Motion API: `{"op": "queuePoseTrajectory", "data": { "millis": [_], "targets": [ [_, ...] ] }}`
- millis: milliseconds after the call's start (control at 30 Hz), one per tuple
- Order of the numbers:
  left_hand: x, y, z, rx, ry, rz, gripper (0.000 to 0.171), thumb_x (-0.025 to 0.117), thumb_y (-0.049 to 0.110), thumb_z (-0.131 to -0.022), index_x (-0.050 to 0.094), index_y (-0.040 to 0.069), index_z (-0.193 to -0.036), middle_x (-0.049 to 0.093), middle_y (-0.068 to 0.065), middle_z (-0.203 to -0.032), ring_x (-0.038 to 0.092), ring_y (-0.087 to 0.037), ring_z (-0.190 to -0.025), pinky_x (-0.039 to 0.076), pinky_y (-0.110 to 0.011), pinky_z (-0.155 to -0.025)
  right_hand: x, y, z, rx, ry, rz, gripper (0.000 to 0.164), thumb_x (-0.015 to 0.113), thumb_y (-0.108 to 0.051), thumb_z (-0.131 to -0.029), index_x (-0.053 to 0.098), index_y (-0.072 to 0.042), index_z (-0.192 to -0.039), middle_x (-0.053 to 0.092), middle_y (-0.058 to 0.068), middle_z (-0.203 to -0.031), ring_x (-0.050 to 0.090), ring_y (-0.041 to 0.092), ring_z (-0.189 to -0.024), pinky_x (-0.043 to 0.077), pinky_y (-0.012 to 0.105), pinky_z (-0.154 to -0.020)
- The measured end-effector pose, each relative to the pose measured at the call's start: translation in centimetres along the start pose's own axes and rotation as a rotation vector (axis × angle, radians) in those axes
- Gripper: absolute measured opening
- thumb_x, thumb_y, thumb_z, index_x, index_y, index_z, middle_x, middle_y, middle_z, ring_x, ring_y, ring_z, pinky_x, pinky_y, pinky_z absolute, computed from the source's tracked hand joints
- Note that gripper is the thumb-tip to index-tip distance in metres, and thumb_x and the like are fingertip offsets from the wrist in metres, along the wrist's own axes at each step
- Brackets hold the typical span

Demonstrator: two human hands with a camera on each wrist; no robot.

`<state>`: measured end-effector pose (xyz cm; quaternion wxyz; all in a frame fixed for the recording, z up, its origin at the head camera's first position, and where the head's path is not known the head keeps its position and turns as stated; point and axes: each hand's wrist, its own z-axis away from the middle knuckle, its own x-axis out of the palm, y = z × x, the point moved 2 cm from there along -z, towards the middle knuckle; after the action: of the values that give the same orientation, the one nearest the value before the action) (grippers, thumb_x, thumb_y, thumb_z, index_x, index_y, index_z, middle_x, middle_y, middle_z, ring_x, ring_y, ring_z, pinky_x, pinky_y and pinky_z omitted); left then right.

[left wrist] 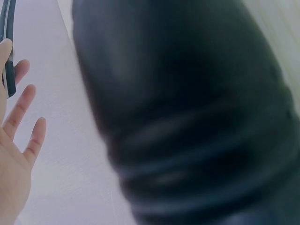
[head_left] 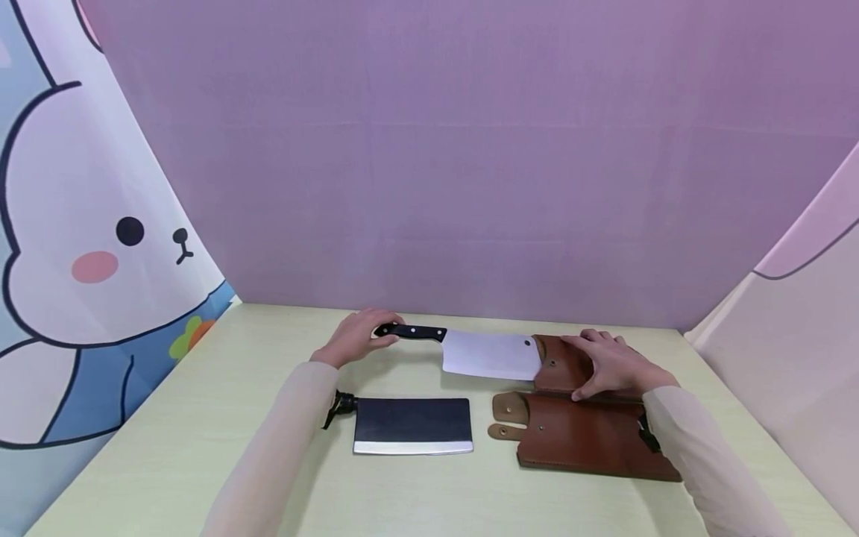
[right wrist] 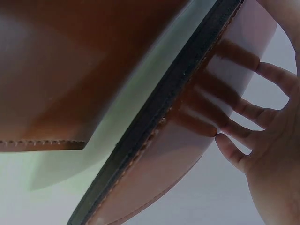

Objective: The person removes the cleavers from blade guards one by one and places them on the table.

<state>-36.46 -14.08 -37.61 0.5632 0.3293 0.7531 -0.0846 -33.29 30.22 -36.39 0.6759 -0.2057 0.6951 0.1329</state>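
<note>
In the head view my left hand (head_left: 362, 337) pinches the end of the black riveted handle of a cleaver (head_left: 490, 355) at the back of the table. The blade's far end meets the mouth of a brown leather knife sheath (head_left: 555, 359). My right hand (head_left: 614, 364) holds that sheath from above, thumb at its near edge and fingers at its far side. In the right wrist view the fingertips press on the glossy leather (right wrist: 159, 154). The left wrist view shows the thumb and a finger on the handle (left wrist: 9, 82), other fingers spread.
A second cleaver (head_left: 412, 421) with a dark blade lies in front, its handle partly behind my left sleeve. Right of it lies a second brown sheath (head_left: 590, 436) with two snap straps, close below the first. A purple backdrop (head_left: 456, 186) rises behind the table.
</note>
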Motion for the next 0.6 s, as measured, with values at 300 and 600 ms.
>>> {"op": "queuePoseTrajectory", "data": {
  "millis": [300, 600],
  "targets": [
    [-0.30, 0.06, 0.22, -0.004, -0.001, -0.004, 0.032, 0.059, 0.033, -0.088, 0.059, 0.020, -0.117, 0.059, -0.003, -0.121, 0.052, -0.024, -0.112, 0.041, -0.048, -0.090, -0.09, 0.33, 0.11, -0.004, 0.005, -0.001, 0.100, 0.079, -0.056, -0.053, 0.042, -0.014, -0.135, 0.044, 0.020, -0.126, 0.041, 0.037, -0.112, 0.032, 0.062, -0.089],
    [-0.58, -0.05, 0.18, 0.000, 0.001, -0.011, 0.031, 0.061, 0.031, -0.087, 0.060, 0.020, -0.116, 0.060, -0.002, -0.119, 0.053, -0.024, -0.112, 0.041, -0.046, -0.091, -0.14, 0.69, 0.36, -0.001, 0.010, 0.008, 0.100, 0.079, -0.058, -0.053, 0.042, -0.013, -0.135, 0.045, 0.020, -0.123, 0.043, 0.038, -0.110, 0.032, 0.061, -0.088]
  ]
}}
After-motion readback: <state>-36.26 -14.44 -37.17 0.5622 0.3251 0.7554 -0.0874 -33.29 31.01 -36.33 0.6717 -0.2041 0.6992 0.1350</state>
